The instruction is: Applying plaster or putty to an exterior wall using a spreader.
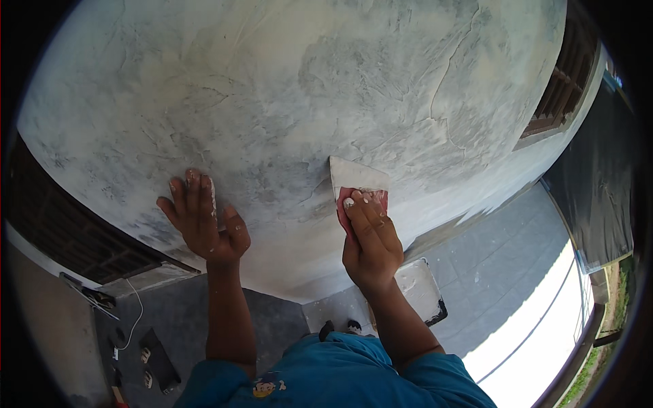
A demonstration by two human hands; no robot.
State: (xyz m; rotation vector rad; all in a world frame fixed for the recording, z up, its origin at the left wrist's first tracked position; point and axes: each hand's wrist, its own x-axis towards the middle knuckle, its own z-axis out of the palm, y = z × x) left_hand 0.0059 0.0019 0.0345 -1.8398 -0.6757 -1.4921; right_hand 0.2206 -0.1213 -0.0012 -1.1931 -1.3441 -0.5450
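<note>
A plastered wall (272,88) in mottled grey and white rises in front of me, with ridges and streaks of filler on it. My right hand (373,245) is closed round the reddish grip of a wide putty knife (358,175). The knife's pale blade points up and lies at the wall surface. White paste is smeared on the fingers of that hand. Left of it, my left hand (207,224) is open, fingers stretched upward at the wall; whether the palm touches it I cannot tell. White paste runs along its index finger.
Brown window grilles stand at the left (61,224) and the upper right (561,88). A white paste-smeared tray (418,285) lies on the floor behind my right forearm. Sandals (146,367) and a cable (139,309) are at lower left. Dark sheeting (592,190) hangs at right.
</note>
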